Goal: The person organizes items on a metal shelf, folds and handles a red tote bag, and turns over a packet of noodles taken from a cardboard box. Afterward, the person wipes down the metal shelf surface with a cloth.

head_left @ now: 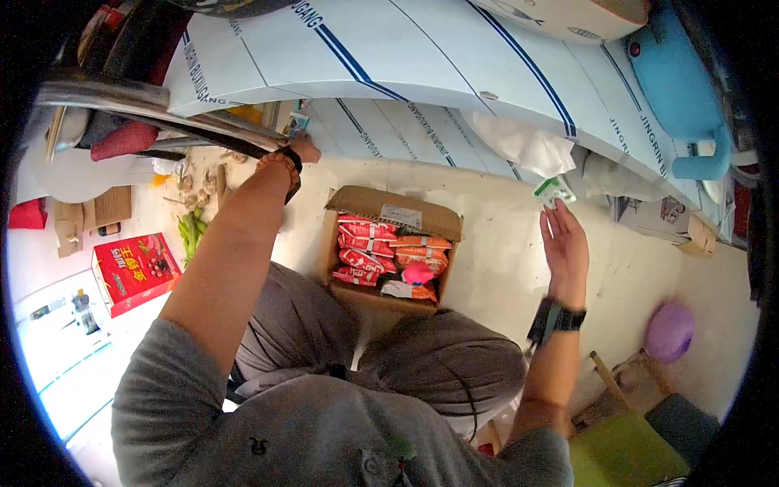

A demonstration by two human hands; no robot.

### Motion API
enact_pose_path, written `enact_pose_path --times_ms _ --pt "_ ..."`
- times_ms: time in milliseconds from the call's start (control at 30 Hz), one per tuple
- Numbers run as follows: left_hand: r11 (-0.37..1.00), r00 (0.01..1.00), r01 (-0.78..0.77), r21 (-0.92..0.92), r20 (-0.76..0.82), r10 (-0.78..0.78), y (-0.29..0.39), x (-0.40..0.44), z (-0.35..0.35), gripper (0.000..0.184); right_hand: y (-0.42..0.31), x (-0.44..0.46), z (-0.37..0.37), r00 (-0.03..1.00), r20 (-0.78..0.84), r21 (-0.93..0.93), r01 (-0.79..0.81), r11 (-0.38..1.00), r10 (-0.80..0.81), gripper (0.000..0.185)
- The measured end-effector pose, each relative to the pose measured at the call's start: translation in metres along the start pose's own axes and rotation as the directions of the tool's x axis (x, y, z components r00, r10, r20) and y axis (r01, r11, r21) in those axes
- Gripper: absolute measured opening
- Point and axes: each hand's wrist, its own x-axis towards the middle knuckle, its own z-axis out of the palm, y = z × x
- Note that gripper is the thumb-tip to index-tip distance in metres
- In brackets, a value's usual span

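My right hand (565, 243) reaches forward at the right, its fingertips on a small white and green packet (555, 192) beside a white plastic bag (523, 144). At the upper left my left hand (303, 150) is beside the shelf edge, just below a small green and white packet (296, 124); its fingers are too small and partly hidden to make out. Between my arms an open cardboard box (388, 200) holds several red packets (365, 236), orange packets (423, 258) and a pink item (418, 273).
A striped metal shelf (389, 49) crosses the top. A red box (136, 272), green vegetables (191, 231) and a dark bottle (83, 311) are left. On the right are a purple balloon-like ball (670, 331), a green seat (629, 454) and a blue container (677, 77).
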Motion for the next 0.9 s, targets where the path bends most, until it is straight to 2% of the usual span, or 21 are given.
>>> enact_pose_path --times_ms 33,100,167,200,233,267,333,367,433,467,500,600,633,667,733,800,867,900 --pt "0.988 0.971 0.14 -0.07 -0.188 -0.15 0.018 -0.02 0.001 0.045 -0.006 -0.031 0.022 0.998 0.024 0.049 0.049 0.998 -0.05 0.031" --pt "0.952 0.911 0.273 -0.142 -0.28 -0.303 0.05 -0.053 -0.022 0.05 0.004 -0.081 0.054 0.985 0.028 0.075 0.169 0.983 -0.172 0.03" --pt "0.949 0.943 0.301 -0.098 -0.116 -0.311 0.069 -0.083 -0.059 0.066 0.025 -0.105 0.073 0.975 0.031 0.076 0.217 0.973 -0.22 0.028" --pt "0.976 0.963 0.196 -0.097 -0.169 -0.21 0.067 -0.08 -0.054 0.061 0.039 -0.11 0.08 0.975 0.035 0.065 0.219 0.974 -0.221 0.028" --pt "0.992 0.97 0.091 -0.084 -0.22 -0.108 0.061 -0.075 -0.046 0.056 0.055 -0.112 0.084 0.978 0.026 -0.063 0.208 0.976 -0.207 0.026" --pt "0.998 0.964 -0.015 -0.064 -0.264 -0.003 0.053 -0.072 -0.038 0.051 0.066 -0.11 0.082 0.976 0.157 -0.066 0.162 0.985 -0.15 0.025" --pt "0.952 0.894 -0.148 -0.269 -0.447 0.013 0.057 -0.074 -0.039 0.042 0.081 -0.104 0.079 0.973 0.231 -0.078 -0.006 0.997 0.024 0.023" --pt "0.903 0.848 -0.232 -0.362 -0.53 0.005 0.063 -0.075 -0.038 0.037 0.085 -0.1 0.079 0.969 0.245 -0.019 -0.029 0.999 0.033 0.022" --pt "0.981 0.795 -0.113 -0.156 -0.607 -0.005 0.059 -0.055 -0.022 0.031 0.091 -0.096 0.078 0.965 0.258 0.094 -0.07 0.993 0.044 0.019" --pt "0.997 0.762 -0.047 -0.053 -0.648 0.002 0.054 -0.043 -0.014 0.029 0.093 -0.094 0.076 0.969 0.247 0.086 -0.044 0.995 0.021 0.017" --pt "0.998 0.801 -0.015 -0.058 -0.598 -0.022 0.052 -0.036 -0.013 0.029 0.096 -0.091 0.074 0.971 0.24 0.081 -0.013 0.997 -0.007 0.016" --pt "0.996 0.744 0.094 0.01 -0.665 -0.063 0.045 -0.016 0.004 0.031 0.097 -0.096 0.08 0.972 0.209 0.017 0.107 0.994 -0.108 0.018" --pt "0.995 0.69 0.084 -0.054 -0.717 -0.097 0.045 -0.011 0.009 0.034 0.095 -0.099 0.082 0.971 0.2 -0.002 0.13 0.991 -0.127 0.019" --pt "0.981 0.674 0.153 -0.116 -0.714 -0.19 0.049 -0.006 0.016 0.033 0.095 -0.101 0.083 0.97 0.192 -0.019 0.152 0.988 -0.146 0.02" --pt "0.93 0.619 0.291 -0.224 -0.697 -0.362 0.057 -0.005 0.01 0.031 0.094 -0.102 0.087 0.973 0.186 -0.063 0.153 0.986 -0.139 0.033" --pt "0.951 0.773 0.307 0.031 -0.591 -0.23 0.052 -0.009 0.005 0.031 0.09 -0.108 0.093 0.977 0.163 -0.087 0.154 0.984 -0.139 0.041" --pt "0.955 0.853 0.198 0.221 -0.518 -0.057 0.03 0.016 0.021 0.034 0.09 -0.108 0.093 0.97 0.194 -0.121 0.175 0.977 -0.149 0.044" --pt "0.961 0.888 0.177 0.214 -0.456 -0.062 0.033 0.012 0.014 0.034 0.089 -0.108 0.094 0.965 0.211 -0.139 0.186 0.973 -0.155 0.046"
